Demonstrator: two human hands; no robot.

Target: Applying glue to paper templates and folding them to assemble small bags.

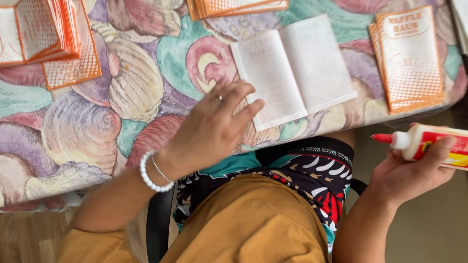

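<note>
Flanking open white booklet: orange stacks; right hand gripping glue bottle.

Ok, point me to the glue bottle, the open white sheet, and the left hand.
glue bottle [454, 148]: head view, on its white and red body.
open white sheet [294, 71]: head view, near the centre fold.
left hand [211, 126]: head view, on the back of the hand.
</note>
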